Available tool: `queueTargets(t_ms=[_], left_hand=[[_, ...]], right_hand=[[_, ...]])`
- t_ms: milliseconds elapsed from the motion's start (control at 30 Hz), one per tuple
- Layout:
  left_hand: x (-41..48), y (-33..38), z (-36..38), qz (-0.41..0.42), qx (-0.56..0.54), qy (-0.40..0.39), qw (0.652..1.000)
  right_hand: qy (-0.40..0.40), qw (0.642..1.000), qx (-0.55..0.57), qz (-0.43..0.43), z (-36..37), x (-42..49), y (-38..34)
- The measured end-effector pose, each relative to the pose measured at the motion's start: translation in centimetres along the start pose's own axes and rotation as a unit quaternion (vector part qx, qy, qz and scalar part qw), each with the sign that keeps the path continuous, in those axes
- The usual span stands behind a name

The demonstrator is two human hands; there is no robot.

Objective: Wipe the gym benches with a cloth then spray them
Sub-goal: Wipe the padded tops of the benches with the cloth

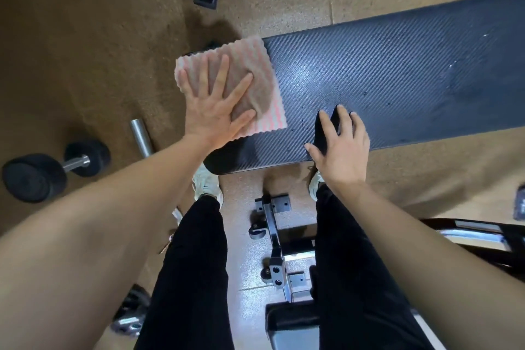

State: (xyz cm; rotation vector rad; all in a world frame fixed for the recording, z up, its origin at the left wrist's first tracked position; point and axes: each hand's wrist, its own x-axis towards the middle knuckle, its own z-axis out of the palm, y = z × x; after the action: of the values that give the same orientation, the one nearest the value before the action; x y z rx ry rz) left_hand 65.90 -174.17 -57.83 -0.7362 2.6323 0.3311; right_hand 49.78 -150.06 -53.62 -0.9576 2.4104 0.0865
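Pink-and-white striped cloth lies spread on the left end of the bench pad, its outer corner overhanging the pad's end edge. Pad: black, ribbed weave texture, with a few pale flecks toward its right end.

Step in hand, as judged: wiping, first bench. Cloth is at the end of the pad, so a stroke either starts or finishes here. Next move calls for steady downward pressure and a sweep along the pad toward the right end, where the flecks sit. Spraying comes afterwards.

Left hand: palm flat on the cloth, fingers straight and splayed, pressing rather than pinching.

Right hand: at the pad's near edge, fingers arched over a black object. Possibly the spray bottle seen from above, but it merges with the dark pad. Cannot tell whether it is gripped or merely covered.

Surroundings: speckled rubber floor; dumbbell and a short steel bar off the pad's left end; metal bench frame between the person's legs.
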Motion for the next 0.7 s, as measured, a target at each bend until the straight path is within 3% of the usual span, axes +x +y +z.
queueTargets(t_ms=[233,500,700], left_hand=[[4.4,1.1,-1.8,-0.007,0.006,0.031,0.999],[-0.8,5.3,0.6,0.152,0.052,-0.031,0.987],[-4.8,9.2,3.4,0.225,0.051,-0.018,0.973]], right_hand=[[0.031,0.990,0.036,0.131,0.9,-1.0,-0.2],[0.049,0.990,0.079,0.107,1.4,-1.6,1.1],[0.132,0.975,0.140,0.109,1.2,-2.8,3.8]])
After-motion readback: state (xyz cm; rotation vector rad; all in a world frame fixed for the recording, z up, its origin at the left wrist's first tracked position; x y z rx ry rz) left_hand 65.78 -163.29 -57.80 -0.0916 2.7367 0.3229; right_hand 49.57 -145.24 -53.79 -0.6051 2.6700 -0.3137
